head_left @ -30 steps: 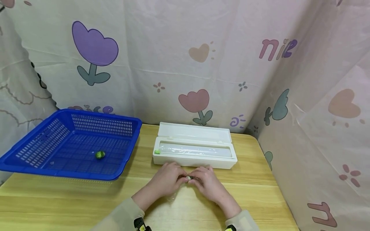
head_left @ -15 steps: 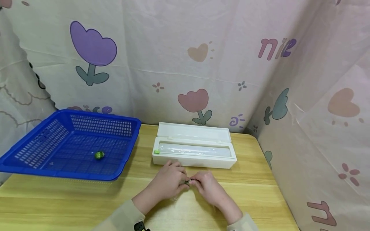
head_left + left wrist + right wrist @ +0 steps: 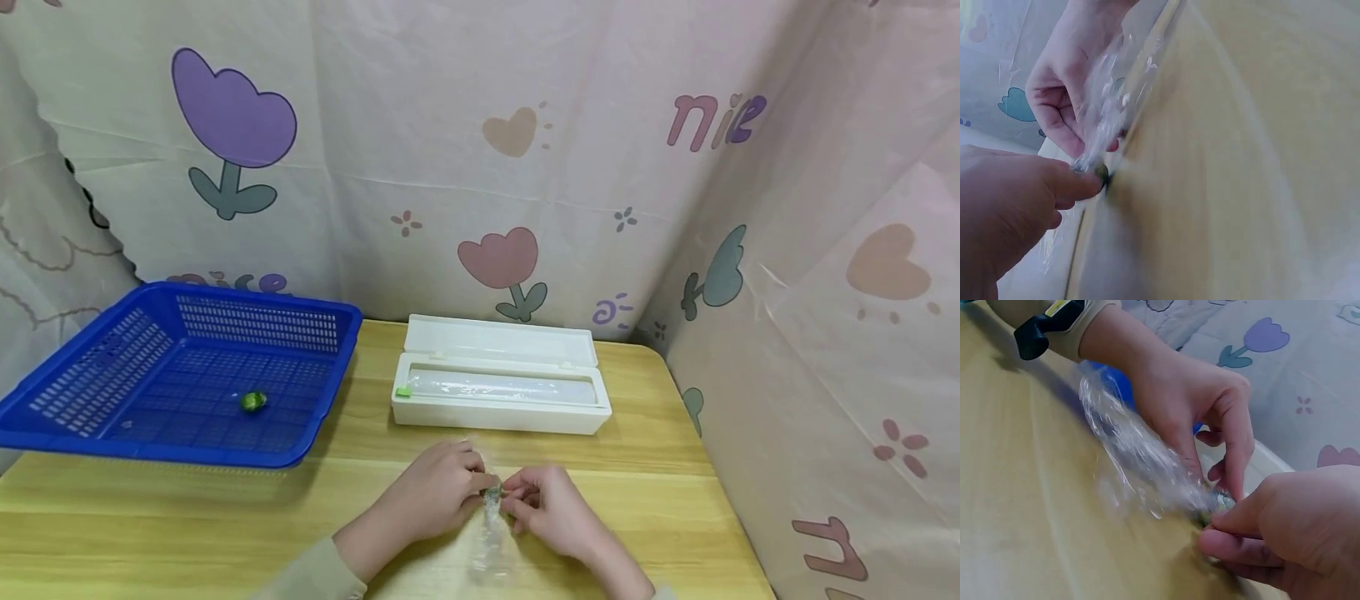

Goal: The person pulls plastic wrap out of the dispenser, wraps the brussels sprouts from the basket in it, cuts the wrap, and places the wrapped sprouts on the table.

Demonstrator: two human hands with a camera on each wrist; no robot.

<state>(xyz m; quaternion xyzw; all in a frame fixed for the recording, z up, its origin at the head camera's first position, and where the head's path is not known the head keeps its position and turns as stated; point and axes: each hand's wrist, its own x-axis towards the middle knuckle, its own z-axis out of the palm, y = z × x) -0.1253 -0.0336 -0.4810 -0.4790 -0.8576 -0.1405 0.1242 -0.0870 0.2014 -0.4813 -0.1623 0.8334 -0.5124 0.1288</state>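
Both hands meet over the table around a small green round piece (image 3: 492, 493) wrapped in clear cling film (image 3: 491, 542), whose loose length trails toward the person. My left hand (image 3: 438, 492) pinches the wrapped piece between thumb and forefinger. Opposite it, my right hand (image 3: 551, 512) pinches the piece's other side with thumb and index finger. In the left wrist view the crinkled film (image 3: 1107, 100) stands up from the pinch beside the right hand (image 3: 1069, 87). Fingers hide most of the green piece. In the right wrist view the film spreads out, blurred, beside the left hand (image 3: 1179, 400).
Behind the hands sits a white cling film box (image 3: 498, 417), lid tipped back, a film roll (image 3: 498, 387) inside and a green slider (image 3: 403, 392) at its left end. At left, a blue plastic basket (image 3: 322, 433) holds one shiny green ball (image 3: 253, 402). A printed curtain (image 3: 375, 108) backs the wooden table.
Both hands have moved a little toward the person. The film's loose tail, barely visible before, now hangs out between them. Basket and box have stayed put; the head view shifted slightly.
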